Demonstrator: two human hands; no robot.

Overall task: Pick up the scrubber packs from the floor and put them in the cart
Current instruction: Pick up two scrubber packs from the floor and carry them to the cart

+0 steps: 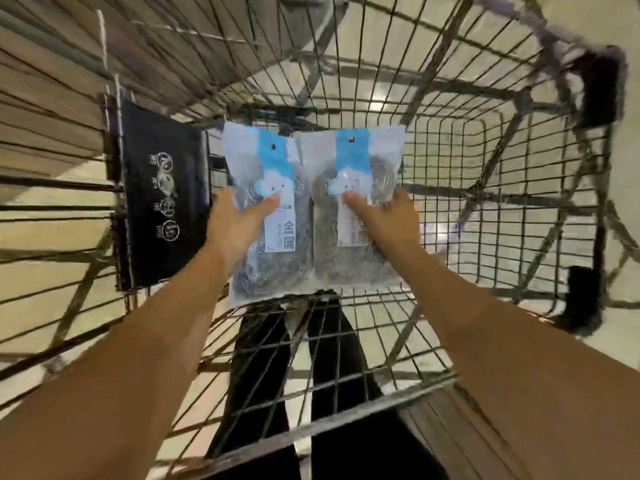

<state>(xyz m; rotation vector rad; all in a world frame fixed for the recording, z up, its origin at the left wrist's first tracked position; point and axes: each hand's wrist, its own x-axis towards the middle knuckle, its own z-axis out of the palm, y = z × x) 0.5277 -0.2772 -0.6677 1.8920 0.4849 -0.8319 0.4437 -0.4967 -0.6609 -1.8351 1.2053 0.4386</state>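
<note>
While both arms reach out from the bottom of the frame, each hand holds one scrubber pack over the wire cart [450,188]. The left hand [239,220] grips the left scrubber pack [263,258], with its thumb pressed on the front label. The right hand [388,216] grips the right scrubber pack [360,265] the same way. Both packs sit side by side in the middle of the frame, edges touching, inside the cart's basket. A black sign [162,192] hangs on the cart wall at the left. Black trousers [263,368] show through the wires at the bottom.
</note>
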